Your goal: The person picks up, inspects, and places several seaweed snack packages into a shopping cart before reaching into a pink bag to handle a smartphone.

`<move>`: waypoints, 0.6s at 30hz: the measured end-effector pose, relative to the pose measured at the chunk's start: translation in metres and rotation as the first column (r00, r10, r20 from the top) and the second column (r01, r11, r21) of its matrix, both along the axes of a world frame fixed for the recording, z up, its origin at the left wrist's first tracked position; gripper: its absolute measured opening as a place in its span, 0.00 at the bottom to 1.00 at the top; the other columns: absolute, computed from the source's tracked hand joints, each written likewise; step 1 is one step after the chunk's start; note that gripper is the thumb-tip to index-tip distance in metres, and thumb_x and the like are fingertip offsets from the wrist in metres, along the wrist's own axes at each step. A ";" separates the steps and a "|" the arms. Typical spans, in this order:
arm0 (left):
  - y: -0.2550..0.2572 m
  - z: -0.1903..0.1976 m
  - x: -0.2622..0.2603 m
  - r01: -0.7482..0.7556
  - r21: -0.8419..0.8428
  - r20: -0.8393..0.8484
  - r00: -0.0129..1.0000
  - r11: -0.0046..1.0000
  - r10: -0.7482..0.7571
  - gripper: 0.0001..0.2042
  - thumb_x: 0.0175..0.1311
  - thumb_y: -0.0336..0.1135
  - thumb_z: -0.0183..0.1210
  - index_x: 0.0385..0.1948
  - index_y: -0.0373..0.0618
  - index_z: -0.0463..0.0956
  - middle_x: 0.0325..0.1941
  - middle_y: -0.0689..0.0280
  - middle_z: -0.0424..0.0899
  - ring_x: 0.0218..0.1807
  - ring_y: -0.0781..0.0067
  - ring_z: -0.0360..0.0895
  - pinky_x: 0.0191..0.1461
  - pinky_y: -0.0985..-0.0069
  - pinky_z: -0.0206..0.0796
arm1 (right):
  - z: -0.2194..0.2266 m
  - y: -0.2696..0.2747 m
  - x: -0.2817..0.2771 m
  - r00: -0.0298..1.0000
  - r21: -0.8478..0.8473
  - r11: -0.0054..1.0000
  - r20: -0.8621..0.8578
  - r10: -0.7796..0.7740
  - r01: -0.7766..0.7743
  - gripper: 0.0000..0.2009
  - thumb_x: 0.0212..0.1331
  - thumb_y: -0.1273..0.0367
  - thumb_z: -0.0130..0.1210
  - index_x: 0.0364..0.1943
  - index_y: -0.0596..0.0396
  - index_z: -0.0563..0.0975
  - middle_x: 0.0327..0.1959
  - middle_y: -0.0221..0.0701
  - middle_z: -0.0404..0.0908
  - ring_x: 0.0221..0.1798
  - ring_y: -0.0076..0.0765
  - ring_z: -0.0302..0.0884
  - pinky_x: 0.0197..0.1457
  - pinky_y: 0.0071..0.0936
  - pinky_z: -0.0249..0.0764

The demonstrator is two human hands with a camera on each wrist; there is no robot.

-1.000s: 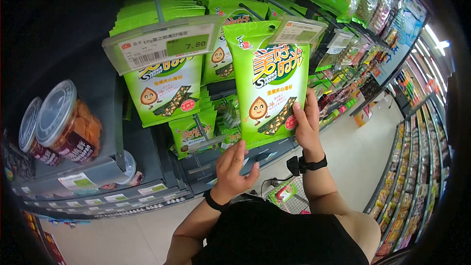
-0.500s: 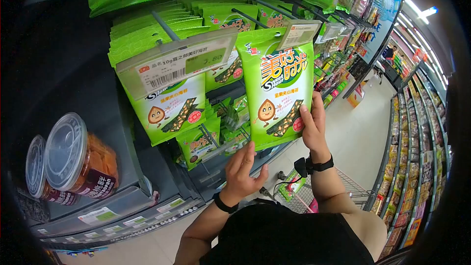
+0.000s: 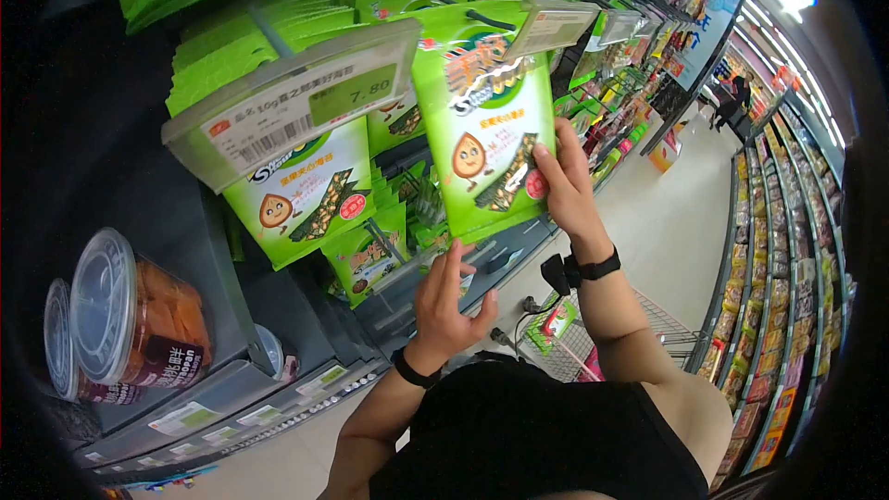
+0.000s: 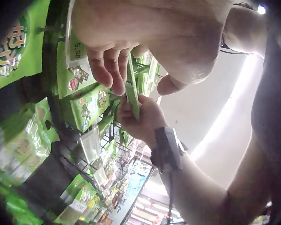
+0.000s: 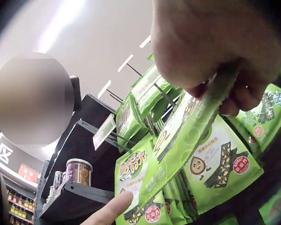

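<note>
A green bag of seaweed snack with a nut cartoon stands face-on among the hooks in the head view. Its upper right corner lies behind a price tag holder. My right hand pinches its right edge, thumb on the front; the left wrist view shows the same bag edge-on between thumb and fingers. Below it is my left hand, fingers extended and thumb spread, with fingertips right at the bag's lower edge. In the right wrist view a left finger points up toward the bag's bottom corner.
More green snack bags hang in rows on hooks, behind a 7.80 price tag. Clear-lidded tubs stand on the shelf at left. A shopping cart stands behind my right arm, and stocked shelves line the aisle's right side.
The head view has shifted, bringing the tubs lower and the cart more into view. The bag and both hands now appear slightly higher and further left, with the right hand's grip kept throughout.
</note>
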State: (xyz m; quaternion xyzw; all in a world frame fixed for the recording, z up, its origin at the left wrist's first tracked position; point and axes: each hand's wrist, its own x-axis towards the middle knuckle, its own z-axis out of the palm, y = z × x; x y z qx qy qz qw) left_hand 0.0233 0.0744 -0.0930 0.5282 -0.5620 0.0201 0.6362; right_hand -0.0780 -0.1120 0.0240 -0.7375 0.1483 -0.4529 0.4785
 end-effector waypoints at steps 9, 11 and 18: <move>0.019 -0.016 -0.027 0.258 0.317 0.084 0.951 0.913 -0.298 0.30 0.59 0.34 0.69 0.65 0.40 0.72 0.50 0.58 0.83 0.39 0.63 0.82 0.45 0.66 0.76 | -0.008 -0.044 0.069 0.999 -0.095 0.995 -0.030 -0.018 0.015 0.17 0.75 0.68 0.54 0.59 0.65 0.69 0.49 0.41 0.81 0.54 0.28 0.76 0.57 0.31 0.73; 0.023 -0.012 -0.029 0.284 0.352 0.129 0.929 0.892 -0.347 0.28 0.59 0.35 0.69 0.63 0.43 0.74 0.52 0.57 0.82 0.43 0.59 0.83 0.47 0.63 0.77 | -0.004 -0.040 0.074 0.990 0.001 0.999 -0.131 -0.042 0.043 0.18 0.75 0.66 0.54 0.60 0.65 0.67 0.49 0.45 0.82 0.52 0.33 0.80 0.55 0.32 0.75; 0.039 -0.011 -0.040 0.306 0.458 0.217 0.872 0.835 -0.439 0.26 0.61 0.39 0.69 0.61 0.45 0.77 0.54 0.56 0.83 0.51 0.50 0.82 0.54 0.60 0.75 | -0.017 -0.019 0.056 0.957 -0.428 0.869 -0.029 -0.290 0.250 0.21 0.73 0.65 0.57 0.61 0.63 0.66 0.55 0.48 0.79 0.59 0.49 0.80 0.59 0.38 0.77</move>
